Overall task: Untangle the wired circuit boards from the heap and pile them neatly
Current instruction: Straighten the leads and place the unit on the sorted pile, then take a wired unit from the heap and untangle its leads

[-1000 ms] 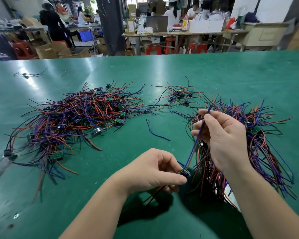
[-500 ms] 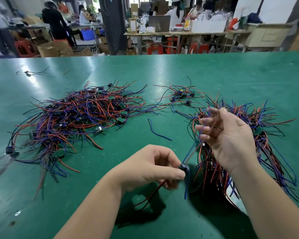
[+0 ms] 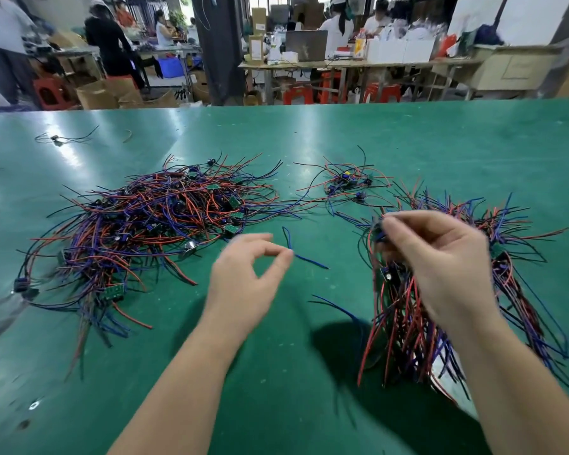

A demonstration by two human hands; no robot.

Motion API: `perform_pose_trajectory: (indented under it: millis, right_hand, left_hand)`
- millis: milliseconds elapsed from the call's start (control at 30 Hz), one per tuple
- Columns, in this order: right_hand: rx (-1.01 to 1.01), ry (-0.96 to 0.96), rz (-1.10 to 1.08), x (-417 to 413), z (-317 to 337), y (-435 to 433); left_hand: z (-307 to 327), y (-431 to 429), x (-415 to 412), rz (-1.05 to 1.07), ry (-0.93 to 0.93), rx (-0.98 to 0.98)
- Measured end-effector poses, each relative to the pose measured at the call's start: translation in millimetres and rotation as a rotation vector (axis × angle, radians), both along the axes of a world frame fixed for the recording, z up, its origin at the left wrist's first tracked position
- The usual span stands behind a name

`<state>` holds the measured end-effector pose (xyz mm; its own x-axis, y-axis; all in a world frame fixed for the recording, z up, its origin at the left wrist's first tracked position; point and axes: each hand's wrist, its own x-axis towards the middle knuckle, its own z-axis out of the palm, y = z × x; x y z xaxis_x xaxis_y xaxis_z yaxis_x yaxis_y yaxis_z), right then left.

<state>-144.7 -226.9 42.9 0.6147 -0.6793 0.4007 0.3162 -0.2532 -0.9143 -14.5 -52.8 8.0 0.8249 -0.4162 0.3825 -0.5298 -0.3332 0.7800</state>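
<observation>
Dark and blurred, a small wired circuit board (image 3: 377, 232) is pinched between the thumb and fingertips of our right hand (image 3: 440, 267), just right of the loose blue wire (image 3: 309, 260) that lies on the green table (image 3: 440, 142). Our left hand (image 3: 240, 284) hovers just left of that wire, thumb and forefinger curved toward each other with a gap between, gripping nothing we can see. Under the right hand, right of the wire, the sorted pile (image 3: 408, 323) lies with red and blue leads running roughly one way. Left of the wire spreads the tangled heap (image 3: 145, 224); beyond the wire sits a small cluster (image 3: 345, 182) of boards.
</observation>
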Motion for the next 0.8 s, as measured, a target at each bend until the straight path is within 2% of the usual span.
perform_pose_trajectory:
  millis: [33,67,133,167,233,300,367,433,500,567,700,800]
  right_hand:
    - [-0.013,-0.004,-0.120,-3.6,0.8,-11.0]
    - [-0.054,0.035,-0.233,-6.4,0.1,-22.5]
    - [-0.200,0.245,-0.370,-8.7,-3.4,-39.5]
    - [-0.245,0.342,-0.397,-8.2,-5.4,-42.6]
    - [-0.242,0.380,-0.404,-6.0,-7.0,-39.7]
    - [-0.236,0.328,-0.396,-5.4,-4.6,-29.7]
    - [-0.242,0.288,-0.382,-4.4,-3.4,-23.3]
    - [-0.255,0.281,-0.386,-2.8,-2.6,-20.2]
    - [-0.250,0.259,-0.378,-2.4,-2.3,-17.6]
    - [-0.248,0.219,-0.369,-2.8,-1.5,-12.7]
    - [-0.151,0.093,-0.227,-0.9,0.8,0.7]
    - [-0.135,0.107,-0.079,1.1,-0.6,9.7]
  left_hand:
    - [-1.4,5.5,9.0,0.173,-0.102,0.129]
    - [-4.4,11.7,18.3,0.312,-0.102,0.273]
    - [-9.5,25.0,36.2,0.487,0.060,0.532]
    - [-11.2,31.0,42.9,0.524,0.150,0.626]
    - [-15.1,39.0,51.6,0.542,0.259,0.744]
    - [-18.2,41.6,56.4,0.559,0.217,0.762]
    - [-18.2,42.1,60.0,0.615,0.139,0.720]
    - [-16.2,43.4,62.4,0.656,0.140,0.645]
    - [-13.8,44.4,63.9,0.636,0.200,0.476]
    - [-11.1,41.7,60.1,0.580,0.224,0.227]
    - [-7.3,32.0,49.1,0.516,0.110,-0.050]
    - [-4.3,24.9,42.4,0.459,0.024,-0.211]
